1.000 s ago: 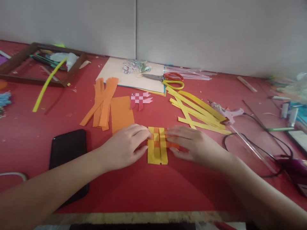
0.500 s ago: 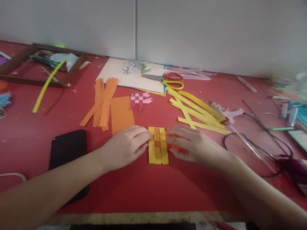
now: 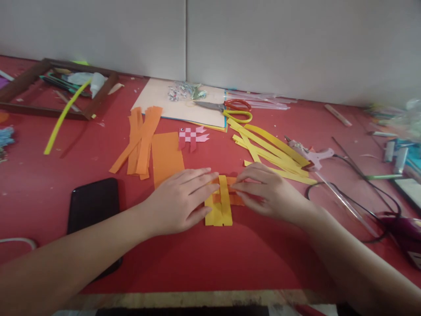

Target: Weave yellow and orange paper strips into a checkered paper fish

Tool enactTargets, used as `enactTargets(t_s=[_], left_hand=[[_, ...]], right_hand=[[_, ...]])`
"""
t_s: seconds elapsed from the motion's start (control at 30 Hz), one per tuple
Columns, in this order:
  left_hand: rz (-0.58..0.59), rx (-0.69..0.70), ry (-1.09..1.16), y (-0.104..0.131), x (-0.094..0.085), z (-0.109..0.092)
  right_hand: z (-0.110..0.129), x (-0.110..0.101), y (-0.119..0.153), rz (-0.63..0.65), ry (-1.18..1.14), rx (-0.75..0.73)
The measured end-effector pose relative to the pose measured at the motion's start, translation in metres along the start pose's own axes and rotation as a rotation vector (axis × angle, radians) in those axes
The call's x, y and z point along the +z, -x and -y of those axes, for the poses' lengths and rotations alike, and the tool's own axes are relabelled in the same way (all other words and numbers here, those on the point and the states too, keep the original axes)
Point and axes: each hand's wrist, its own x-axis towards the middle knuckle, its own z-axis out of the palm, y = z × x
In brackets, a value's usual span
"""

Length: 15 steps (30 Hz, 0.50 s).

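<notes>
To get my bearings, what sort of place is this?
Probably a papercraft workspace, judging by metal scissors with red and yellow handles, long yellow paper strips and a pink checkered paper fish.

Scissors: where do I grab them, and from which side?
I'd take the red loop and yellow loop together, coming from the right. The scissors lie with their grey blades pointing left, and both loops stick out past the pale paper's right edge.

Woven paper piece (image 3: 225,212) | yellow lengthwise, orange crosswise jutting right | seemingly flat on red table (image 3: 210,259)
</notes>
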Motion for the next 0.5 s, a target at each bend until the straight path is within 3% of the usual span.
enactTargets(t_s=[0.27,0.5], left_hand=[[0.274,-0.032,0.019,0.0006,0.0053,-0.0023],[0.327,-0.053,0.031,-0.0007,0.0029,-0.0025]], right_hand=[[-0.0027,-0.0028,-0.0006,0.037,0.085,-0.107],[-0.0027,-0.0039,0.0009,0.047,0.042,-0.067]])
